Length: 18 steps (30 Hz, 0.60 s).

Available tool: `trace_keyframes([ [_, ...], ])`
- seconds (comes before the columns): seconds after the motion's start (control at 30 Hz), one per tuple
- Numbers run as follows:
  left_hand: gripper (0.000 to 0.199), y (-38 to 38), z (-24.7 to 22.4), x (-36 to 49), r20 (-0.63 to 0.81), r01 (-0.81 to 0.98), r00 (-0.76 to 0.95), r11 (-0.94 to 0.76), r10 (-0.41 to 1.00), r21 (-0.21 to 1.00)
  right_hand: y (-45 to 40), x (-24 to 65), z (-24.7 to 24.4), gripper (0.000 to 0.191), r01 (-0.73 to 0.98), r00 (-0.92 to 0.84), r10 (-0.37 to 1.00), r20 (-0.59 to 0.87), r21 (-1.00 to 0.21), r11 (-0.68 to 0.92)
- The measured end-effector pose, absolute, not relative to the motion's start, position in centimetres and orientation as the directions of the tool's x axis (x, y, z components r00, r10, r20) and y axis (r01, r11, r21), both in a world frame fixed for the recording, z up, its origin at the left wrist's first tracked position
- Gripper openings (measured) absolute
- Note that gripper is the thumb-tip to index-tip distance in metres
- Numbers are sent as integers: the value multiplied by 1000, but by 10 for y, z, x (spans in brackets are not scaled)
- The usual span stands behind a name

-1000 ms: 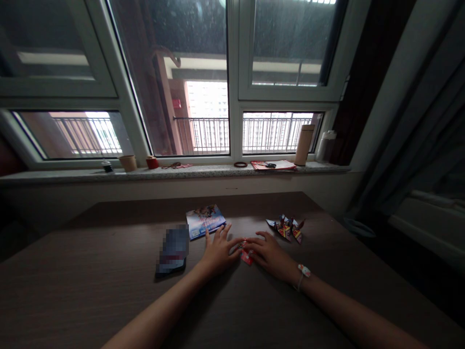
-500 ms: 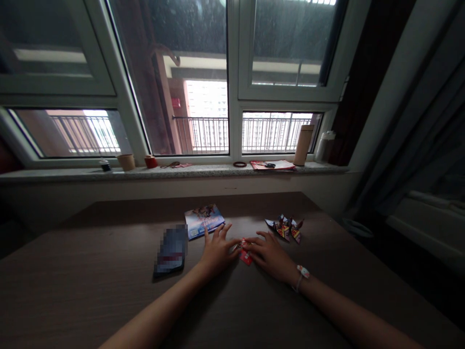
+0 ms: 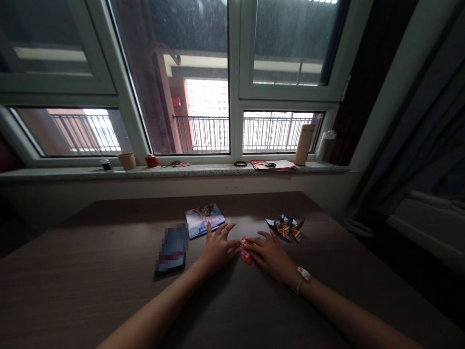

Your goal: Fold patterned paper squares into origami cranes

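Both hands down on the dark wood-grain table (image 3: pixel 109 295), near the middle of its far half. Left hand (image 3: pixel 219 251): open, palm down, fingers spread, no grasp; its fingertips (image 3: pixel 235 243) end at or just beside the paper, contact unclear at this angle. Right hand (image 3: pixel 271 258): also open and palm down, not clenched, fingertips (image 3: pixel 254 245) on or against the right edge of the same piece. Piece is a small folded red paper (image 3: pixel 246 253), printed with some white, lying on the table between the hands; exact fold can't be read at this size. Right wrist has a white-tagged band (image 3: pixel 302 275). Just far-right of the right hand: a cluster of folded paper cranes (image 3: pixel 285 228), multicoloured, sitting on the table apart from the hand. Far-left of the left hand: a printed picture booklet (image 3: pixel 204 220), lying flat, near the left thumb. Left of that, a dark flat object (image 3: pixel 172 249), pixelated, can't identify. Further out, a granite windowsill (image 3: pixel 181 170) under the windows holds a paper cup (image 3: pixel 127 161), a small red cup (image 3: pixel 151 161), a tan tumbler (image 3: pixel 304 144) and a stack of red-covered papers (image 3: pixel 272 165).
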<state>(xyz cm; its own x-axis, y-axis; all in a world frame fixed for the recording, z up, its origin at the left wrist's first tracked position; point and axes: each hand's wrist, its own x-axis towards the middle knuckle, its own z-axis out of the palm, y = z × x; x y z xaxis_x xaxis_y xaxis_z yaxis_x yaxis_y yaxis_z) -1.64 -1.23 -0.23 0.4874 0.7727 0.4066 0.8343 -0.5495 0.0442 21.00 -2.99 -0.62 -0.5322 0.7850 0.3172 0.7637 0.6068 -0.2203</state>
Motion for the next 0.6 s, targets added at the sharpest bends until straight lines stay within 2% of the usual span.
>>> trace_keyframes([
  [0.6, 16, -14, 5, -18, 428, 794, 531, -605, 731, 49, -30, 211, -6, 34, 769, -528, 790, 312, -219, 600],
])
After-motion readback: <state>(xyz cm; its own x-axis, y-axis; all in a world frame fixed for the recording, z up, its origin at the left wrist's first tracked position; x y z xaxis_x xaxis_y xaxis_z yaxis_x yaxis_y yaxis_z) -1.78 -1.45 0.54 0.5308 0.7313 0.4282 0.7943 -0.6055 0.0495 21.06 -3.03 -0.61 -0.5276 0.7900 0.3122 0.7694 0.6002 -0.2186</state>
